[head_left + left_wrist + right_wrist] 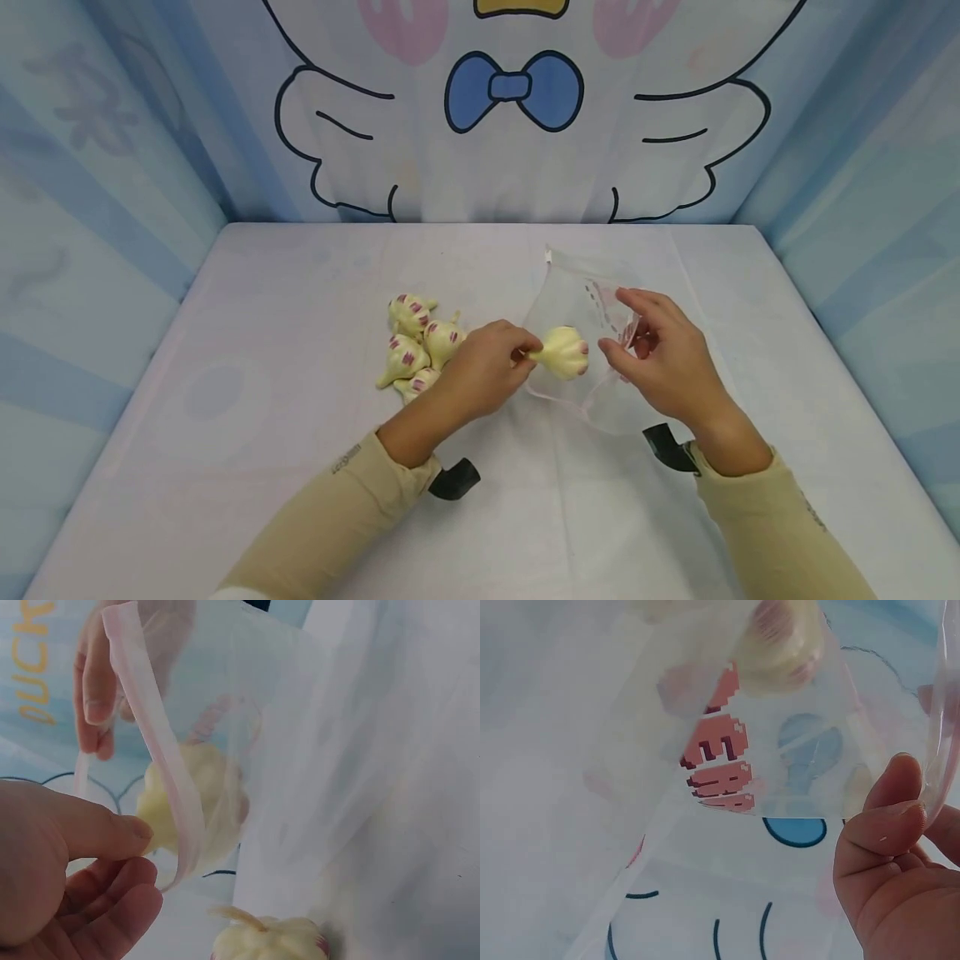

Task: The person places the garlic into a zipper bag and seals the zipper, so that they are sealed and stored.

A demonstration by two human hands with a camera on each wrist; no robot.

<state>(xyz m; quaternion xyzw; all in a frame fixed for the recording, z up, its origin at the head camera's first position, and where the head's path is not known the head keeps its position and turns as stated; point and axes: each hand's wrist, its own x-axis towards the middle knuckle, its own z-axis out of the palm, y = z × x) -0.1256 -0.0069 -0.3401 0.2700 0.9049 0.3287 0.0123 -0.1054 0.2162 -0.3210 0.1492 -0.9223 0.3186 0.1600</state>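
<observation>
My left hand pinches a pale yellow garlic bulb by its stem, with the purple-marked base pointing right. In the left wrist view the bulb shows through a clear plastic zip bag, its stem end at the pink-edged opening. My right hand holds the bag's edge between thumb and fingers, keeping the bag raised and its mouth spread. Red block letters on the bag show in the right wrist view. Just left of my left hand lie several more garlic bulbs, partly hidden by it.
A white cloth covers the table. Behind it hangs a curtain printed with a blue bow, and patterned blue curtains flank both sides. Black wrist mounts stick out from the beige sleeves.
</observation>
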